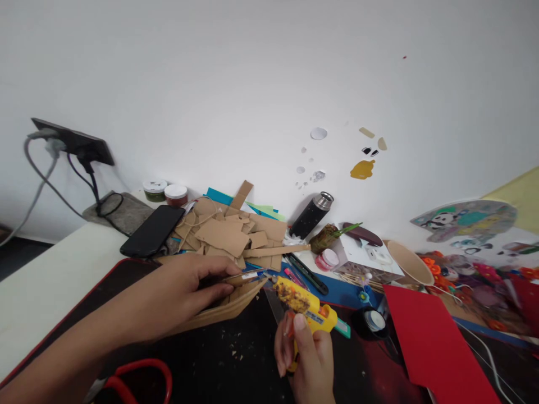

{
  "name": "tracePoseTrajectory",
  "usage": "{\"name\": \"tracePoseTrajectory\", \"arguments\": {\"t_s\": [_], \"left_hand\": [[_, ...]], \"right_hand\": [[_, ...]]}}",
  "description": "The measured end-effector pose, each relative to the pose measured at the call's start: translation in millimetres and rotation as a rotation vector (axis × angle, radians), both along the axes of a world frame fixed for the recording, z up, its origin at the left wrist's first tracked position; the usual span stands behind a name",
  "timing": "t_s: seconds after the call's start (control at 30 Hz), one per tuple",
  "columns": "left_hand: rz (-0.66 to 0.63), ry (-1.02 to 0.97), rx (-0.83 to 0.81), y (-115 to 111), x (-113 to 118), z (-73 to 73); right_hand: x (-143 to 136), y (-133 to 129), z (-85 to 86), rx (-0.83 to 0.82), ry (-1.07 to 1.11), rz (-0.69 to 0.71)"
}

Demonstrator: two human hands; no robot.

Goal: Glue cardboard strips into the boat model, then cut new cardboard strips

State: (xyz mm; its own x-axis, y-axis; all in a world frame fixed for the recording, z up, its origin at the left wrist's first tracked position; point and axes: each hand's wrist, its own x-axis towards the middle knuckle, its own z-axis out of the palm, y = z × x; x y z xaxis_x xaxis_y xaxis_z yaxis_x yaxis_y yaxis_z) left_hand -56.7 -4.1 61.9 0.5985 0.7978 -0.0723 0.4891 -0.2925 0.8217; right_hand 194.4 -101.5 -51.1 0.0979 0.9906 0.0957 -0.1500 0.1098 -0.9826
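Observation:
My right hand (311, 356) is wrapped round the grip of a yellow hot glue gun (314, 314) with brown stains near its front. The gun's nozzle points left, close to the end of a thin cardboard piece (238, 275) pinched between the thumb and fingers of my left hand (196, 286). Beneath that hand lies a cardboard form (236, 310) with a raised side wall, its left part hidden by my forearm. Whether the nozzle touches the cardboard I cannot tell. Red-handled scissors (167, 377) lie at the lower left, partly out of view.
Behind my hands are a pile of cardboard scraps (223, 235), a black phone (154, 231) and a black flask (309, 217). A black cutter (309, 274) lies beyond the glue gun. To the right are a black tape roll (362, 324) and red sheet (433, 336).

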Motion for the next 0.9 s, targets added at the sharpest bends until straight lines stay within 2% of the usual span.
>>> {"name": "tracePoseTrajectory", "arguments": {"t_s": [0.9], "left_hand": [[0.015,0.008,-0.022,-0.4,1.3,-1.5]], "right_hand": [[-0.9,1.2,4.9,0.008,0.004,0.000]]}}
